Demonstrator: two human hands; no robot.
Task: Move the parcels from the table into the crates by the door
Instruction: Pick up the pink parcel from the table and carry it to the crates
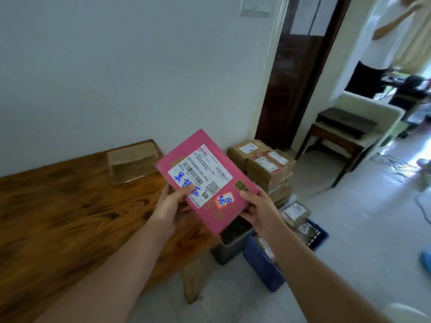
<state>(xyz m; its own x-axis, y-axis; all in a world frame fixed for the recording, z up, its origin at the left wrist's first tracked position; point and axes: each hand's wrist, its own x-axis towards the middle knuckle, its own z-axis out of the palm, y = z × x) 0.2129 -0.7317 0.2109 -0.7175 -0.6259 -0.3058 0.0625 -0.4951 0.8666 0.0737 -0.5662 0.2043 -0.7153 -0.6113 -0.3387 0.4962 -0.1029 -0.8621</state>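
Note:
A flat pink parcel (211, 201) with a white shipping label and blue handwriting is held in the air over the right end of the wooden table (58, 217). My left hand (170, 206) grips its lower left edge and my right hand (261, 208) grips its lower right corner. One brown cardboard parcel (134, 163) lies on the table near the wall. Below and to the right, a blue crate (263, 262) holds several parcels. A dark crate (229, 243) stands beside it, partly hidden by the pink parcel.
A tall stack of brown cardboard boxes (268, 166) stands by the dark wooden door (293, 73). A small dark stool (338, 138) and a white chair (382, 117) are further right. A person (382, 43) stands at the top right. Cables (401, 164) lie on the pale floor.

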